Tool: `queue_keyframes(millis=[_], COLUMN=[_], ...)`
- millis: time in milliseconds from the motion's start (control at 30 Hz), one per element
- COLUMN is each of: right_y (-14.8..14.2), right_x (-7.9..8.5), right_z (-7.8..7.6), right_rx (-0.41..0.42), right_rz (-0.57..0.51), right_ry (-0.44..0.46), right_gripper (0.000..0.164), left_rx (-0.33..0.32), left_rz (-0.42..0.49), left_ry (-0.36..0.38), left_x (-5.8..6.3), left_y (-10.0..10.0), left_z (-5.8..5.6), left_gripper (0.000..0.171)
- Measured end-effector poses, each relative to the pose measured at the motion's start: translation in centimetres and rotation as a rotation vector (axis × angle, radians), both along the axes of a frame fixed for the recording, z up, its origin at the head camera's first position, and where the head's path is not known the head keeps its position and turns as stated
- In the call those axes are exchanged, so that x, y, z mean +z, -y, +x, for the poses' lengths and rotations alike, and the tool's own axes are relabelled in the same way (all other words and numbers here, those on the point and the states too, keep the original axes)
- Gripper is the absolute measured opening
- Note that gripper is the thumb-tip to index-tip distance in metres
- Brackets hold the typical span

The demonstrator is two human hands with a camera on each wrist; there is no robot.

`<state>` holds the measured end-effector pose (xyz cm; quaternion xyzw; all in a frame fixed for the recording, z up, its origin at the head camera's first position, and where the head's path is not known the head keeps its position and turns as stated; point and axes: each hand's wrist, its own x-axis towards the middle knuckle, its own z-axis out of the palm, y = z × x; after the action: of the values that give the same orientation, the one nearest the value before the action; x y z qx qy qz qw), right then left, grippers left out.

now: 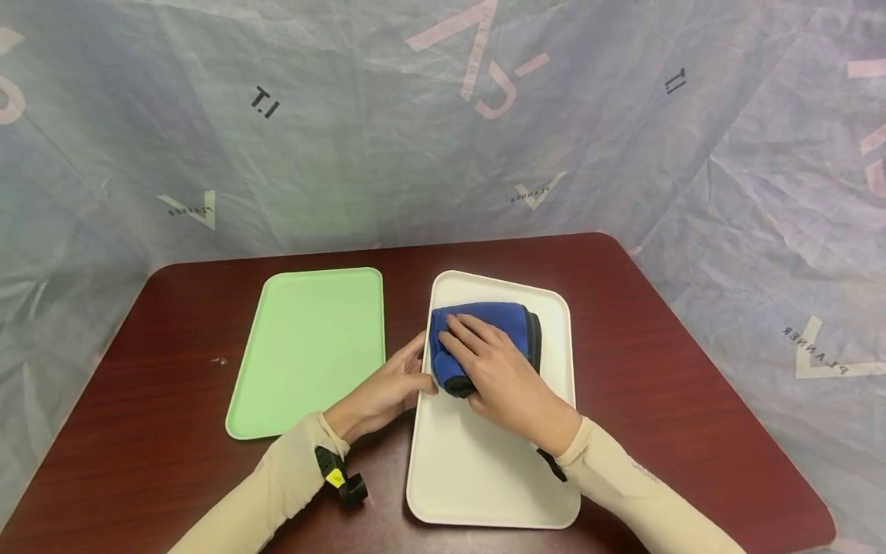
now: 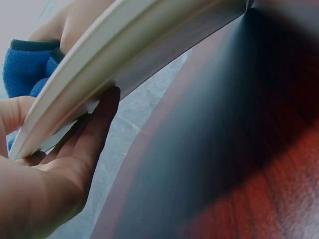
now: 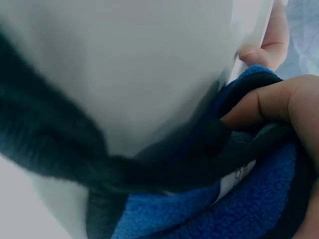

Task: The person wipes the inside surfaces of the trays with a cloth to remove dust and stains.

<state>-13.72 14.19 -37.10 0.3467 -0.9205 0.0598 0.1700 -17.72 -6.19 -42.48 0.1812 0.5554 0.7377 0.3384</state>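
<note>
A white rectangular tray [image 1: 484,477] is tilted, its left side raised off the table. My left hand [image 1: 384,392] grips that raised edge, thumb over the rim and fingers [image 2: 94,129] beneath the tray in the left wrist view. On the tray's upper half my right hand [image 1: 508,381] holds a folded blue cloth [image 1: 501,312] with black edging against the surface. Its fingers lie across the top of the cloth, while the thumb tucks into the folds in the right wrist view. A white label [image 3: 234,181] shows between the cloth's layers there.
A pale green tray [image 1: 314,350] lies flat to the left on the dark red-brown table [image 1: 657,400]. Grey printed sheeting [image 1: 388,154] hangs behind and around the table. A black wrist strap [image 1: 339,473] sits on the left sleeve.
</note>
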Motion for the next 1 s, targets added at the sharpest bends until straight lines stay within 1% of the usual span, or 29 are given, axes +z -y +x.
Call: queue_keyframes(millis=[233,533,800,1000], right_y=[-0.1,-0.5,-2.5,-4.5], right_x=[-0.4,-0.8,-1.4,-1.6], right_z=[0.9,1.2,1.6,2.1], right_rx=[0.015,-0.015,-0.068,-0.145], right_rz=[0.014,0.023,0.018,0.040], right_ry=[0.001,-0.035,-0.029,0.003], right_gripper=[0.073,0.072,0.072,0.069], left_rx=[0.000,-0.002,0.008,0.014], left_rz=[-0.017,-0.011,-0.015,-0.020], left_ry=[-0.017,-0.028,-0.030,-0.021], left_x=[-0.1,-0.3,-0.2,-0.3], left_y=[0.0,0.0,0.0,0.0], left_z=[0.0,0.0,0.1,0.0], left_gripper=[0.089,0.091,0.090,0.091])
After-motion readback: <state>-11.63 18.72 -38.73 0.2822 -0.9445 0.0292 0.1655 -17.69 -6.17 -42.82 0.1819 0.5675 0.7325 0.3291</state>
